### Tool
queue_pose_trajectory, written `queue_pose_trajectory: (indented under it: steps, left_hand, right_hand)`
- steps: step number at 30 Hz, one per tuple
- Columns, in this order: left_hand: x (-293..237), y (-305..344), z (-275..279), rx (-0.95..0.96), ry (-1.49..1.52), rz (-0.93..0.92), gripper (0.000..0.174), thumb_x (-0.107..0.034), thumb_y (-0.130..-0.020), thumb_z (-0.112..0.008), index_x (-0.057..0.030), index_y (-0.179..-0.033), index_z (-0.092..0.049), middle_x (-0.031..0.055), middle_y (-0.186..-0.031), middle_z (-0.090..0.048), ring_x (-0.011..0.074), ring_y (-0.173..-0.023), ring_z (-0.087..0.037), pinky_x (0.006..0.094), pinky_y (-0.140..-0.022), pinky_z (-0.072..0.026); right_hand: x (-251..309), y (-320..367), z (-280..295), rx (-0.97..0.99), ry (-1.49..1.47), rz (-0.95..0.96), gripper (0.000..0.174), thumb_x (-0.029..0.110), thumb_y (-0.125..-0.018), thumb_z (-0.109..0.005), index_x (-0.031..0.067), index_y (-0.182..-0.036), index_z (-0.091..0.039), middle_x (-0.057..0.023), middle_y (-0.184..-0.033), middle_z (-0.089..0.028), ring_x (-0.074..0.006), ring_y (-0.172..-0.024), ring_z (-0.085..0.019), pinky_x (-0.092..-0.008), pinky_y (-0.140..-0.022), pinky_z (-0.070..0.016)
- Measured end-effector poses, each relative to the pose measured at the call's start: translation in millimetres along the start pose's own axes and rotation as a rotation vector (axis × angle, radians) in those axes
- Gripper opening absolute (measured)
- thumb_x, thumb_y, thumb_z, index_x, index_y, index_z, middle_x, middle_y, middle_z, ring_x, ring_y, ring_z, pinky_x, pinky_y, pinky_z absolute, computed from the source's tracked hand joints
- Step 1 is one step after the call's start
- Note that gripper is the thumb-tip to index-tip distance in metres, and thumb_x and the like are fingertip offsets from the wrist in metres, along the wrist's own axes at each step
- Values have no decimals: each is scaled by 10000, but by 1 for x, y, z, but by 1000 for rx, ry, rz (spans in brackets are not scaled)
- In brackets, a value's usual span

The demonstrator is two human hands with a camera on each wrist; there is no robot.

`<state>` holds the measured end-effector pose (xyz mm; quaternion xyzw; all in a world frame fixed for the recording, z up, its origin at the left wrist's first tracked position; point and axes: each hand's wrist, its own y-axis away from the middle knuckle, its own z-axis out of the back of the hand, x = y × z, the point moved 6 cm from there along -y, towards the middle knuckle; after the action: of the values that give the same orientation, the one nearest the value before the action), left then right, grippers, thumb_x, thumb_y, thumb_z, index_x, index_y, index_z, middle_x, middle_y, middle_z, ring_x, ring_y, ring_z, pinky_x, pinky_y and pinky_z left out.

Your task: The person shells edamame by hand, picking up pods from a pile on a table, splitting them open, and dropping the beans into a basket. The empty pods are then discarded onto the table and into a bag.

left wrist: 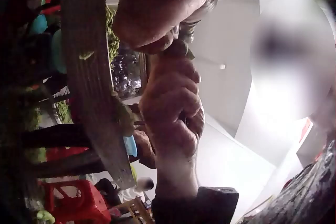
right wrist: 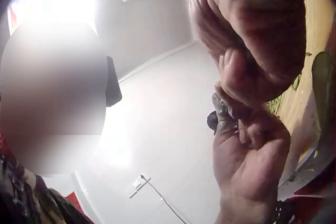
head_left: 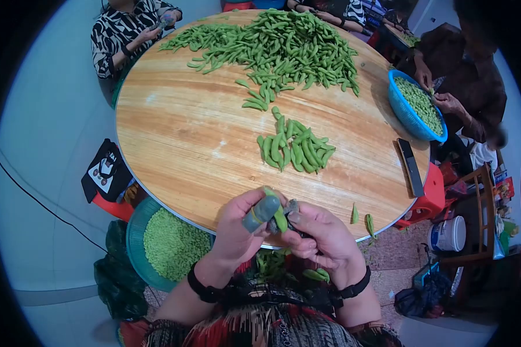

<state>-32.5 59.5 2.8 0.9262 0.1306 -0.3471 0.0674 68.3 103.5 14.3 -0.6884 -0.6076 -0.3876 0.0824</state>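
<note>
Over the table's near edge, the left hand (head_left: 240, 228) grips a green pod (head_left: 280, 218) between its fingers; a grey-green covering (head_left: 263, 213) wraps its thumb. Close beside it the right hand (head_left: 324, 234) has curled fingers, some with dark coverings, pinching the pod's other side. In the left wrist view the right hand (left wrist: 170, 103) shows curled fingers meeting the left hand (left wrist: 157, 11). The right wrist view has the left hand (right wrist: 252, 155) below the right hand (right wrist: 252, 35); the pod is hidden there. Ahead lies a small group of pods (head_left: 307, 151).
A large pile of pods (head_left: 295, 49) covers the far side of the round table (head_left: 173, 127). A black phone-like object (head_left: 410, 168) lies at right. Shelled beans fill a blue basket (head_left: 395, 110) and a teal basket (head_left: 134, 246). Other people sit around the table.
</note>
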Motion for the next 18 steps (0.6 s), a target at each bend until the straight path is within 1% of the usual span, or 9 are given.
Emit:
queue_pose_trajectory:
  steps: [1, 3, 4, 7, 9, 12, 14, 16, 18]
  left_hand:
    - [1, -4, -1, -2, 5, 0, 128, -127, -868, -584, -11, -921, -582, -16, -767, -542, 5, -569, -404, 154, -484, -277]
    - [-5, -11, 2, -101, -294, -189, 154, -164, -885, -573, -18, -933, -584, -23, -776, -523, 7, -580, -436, 153, -483, -293]
    - [-3, -14, 3, -101, -291, -190, 154, -164, -885, -573, -18, -933, -584, -23, -776, -523, 7, -580, -436, 153, -483, -293]
    - [-7, -18, 7, -165, -500, -313, 150, -164, -889, -569, -18, -920, -586, -19, -790, -513, 18, -598, -473, 155, -492, -329]
    - [-13, -16, 5, -198, -747, -474, 146, -157, -887, -572, -12, -899, -585, -13, -792, -512, 32, -621, -500, 164, -507, -364]
    - [-15, -14, 4, -242, -807, -515, 154, -153, -883, -578, 1, -882, -583, -9, -793, -509, 41, -627, -510, 172, -520, -385]
    - [-14, -12, 2, -239, -833, -515, 161, -161, -882, -576, 0, -884, -580, -8, -790, -506, 34, -615, -490, 169, -512, -366]
    - [-15, -10, 0, -237, -859, -513, 168, -170, -882, -573, -1, -887, -576, -7, -787, -503, 27, -602, -471, 167, -504, -347]
    - [2, -14, 5, -120, -445, -180, 172, -176, -882, -560, -5, -889, -565, -7, -772, -503, 17, -558, -408, 162, -487, -293]
  right_hand:
    - [2, -1, 0, 3, -44, 22, 160, 165, -962, -401, 33, -964, -491, -17, -701, -494, -16, -459, -312, -143, -398, -233]
    - [5, -2, -1, -13, -27, 46, 165, 167, -964, -394, 29, -951, -485, -25, -706, -501, -17, -459, -313, -146, -398, -238]
    - [8, -2, -1, -25, -14, 75, 171, 168, -965, -388, 26, -938, -479, -32, -710, -507, -18, -459, -314, -149, -399, -243]
    - [11, -2, 4, -86, 87, 104, 189, 179, -970, -371, 25, -925, -470, -37, -719, -517, -20, -466, -324, -155, -401, -254]
    - [12, -1, 6, -81, 91, 91, 187, 179, -970, -377, 26, -923, -474, -34, -714, -516, -18, -471, -327, -156, -404, -256]
    - [9, -2, 12, -50, 100, 78, 184, 178, -968, -389, 26, -918, -481, -27, -700, -511, -16, -476, -328, -156, -406, -256]
    - [7, -3, 11, -22, 108, 79, 182, 176, -967, -394, 26, -916, -484, -23, -691, -507, -15, -476, -327, -156, -406, -253]
    - [8, -4, 10, -76, 150, 115, 174, 169, -965, -403, 31, -914, -494, -11, -670, -495, -12, -467, -322, -153, -402, -245]
    - [4, -4, 12, -47, 94, 101, 173, 167, -966, -401, 32, -916, -498, -4, -666, -491, -13, -463, -323, -153, -400, -244]
